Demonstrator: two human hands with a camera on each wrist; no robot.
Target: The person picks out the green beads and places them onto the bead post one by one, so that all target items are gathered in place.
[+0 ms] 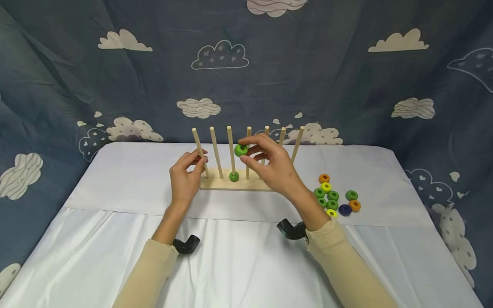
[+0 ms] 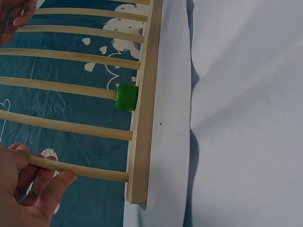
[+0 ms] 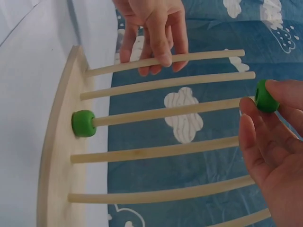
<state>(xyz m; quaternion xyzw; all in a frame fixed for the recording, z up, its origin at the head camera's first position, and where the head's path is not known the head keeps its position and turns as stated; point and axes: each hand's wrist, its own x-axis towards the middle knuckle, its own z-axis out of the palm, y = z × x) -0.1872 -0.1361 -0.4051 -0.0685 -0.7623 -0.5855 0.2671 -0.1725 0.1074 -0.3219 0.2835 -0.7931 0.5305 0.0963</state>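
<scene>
A wooden peg rack (image 1: 219, 185) with several upright pegs stands on the white cloth. My left hand (image 1: 185, 177) grips the leftmost peg (image 2: 97, 173) between thumb and fingers. In my right hand (image 1: 275, 164), thumb and fingertips pinch a green bead (image 1: 241, 150). That bead is beside the upper part of the third peg from the left, and in the right wrist view its hole (image 3: 257, 94) faces toward the peg's tip. Another green bead (image 3: 84, 123) sits at the bottom of this same peg, against the base. Some pegs at the right are partly hidden behind my right hand.
Loose beads lie on the cloth to the right of the rack: several green ones (image 1: 333, 195), orange ones (image 1: 354, 206), yellow ones (image 1: 326, 187) and a dark blue one (image 1: 345, 210). A dark curtain with clouds (image 1: 300, 77) hangs behind the table (image 1: 127, 188).
</scene>
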